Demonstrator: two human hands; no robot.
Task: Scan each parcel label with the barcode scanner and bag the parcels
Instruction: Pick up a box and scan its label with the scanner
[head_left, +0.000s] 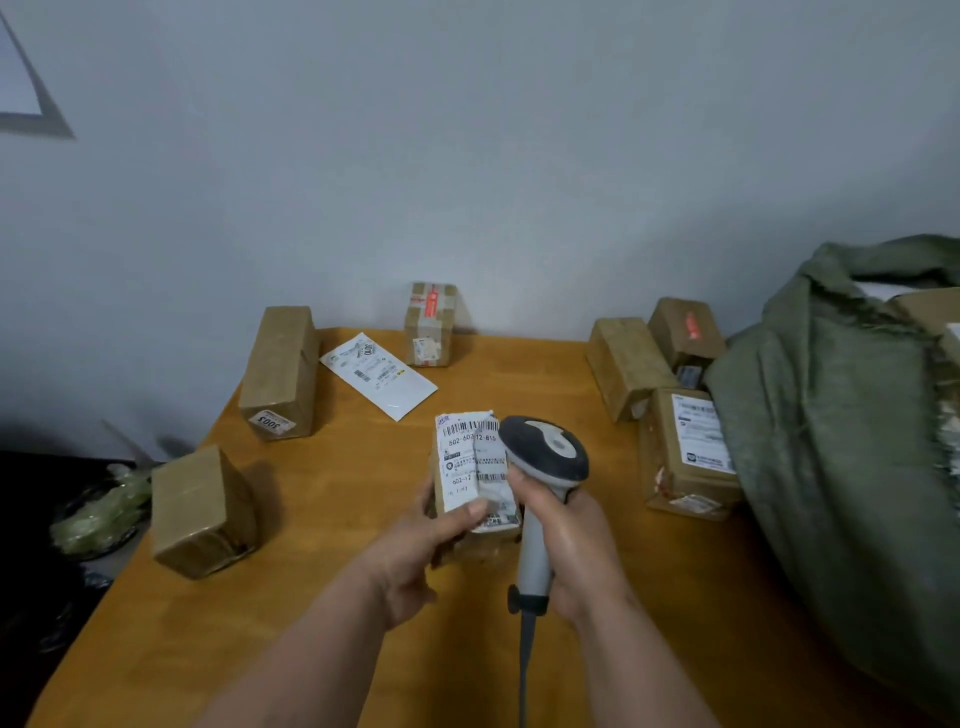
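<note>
My left hand (415, 551) grips a small brown parcel (470, 457) above the middle of the table, thumb across its white barcode label. My right hand (571, 545) holds the grey barcode scanner (545, 452) by its handle, its dark head right beside the label's upper right. The scanner's cable hangs down toward me. A large green woven bag (831, 415) stands open at the right with parcels inside.
On the wooden table (311, 597) stand several brown boxes: two on the left (280, 369) (200, 512), one at the back (430, 325), three on the right (685, 452). A white mailer (379, 374) lies flat behind. Green plastic wrap (104, 514) lies off the left edge.
</note>
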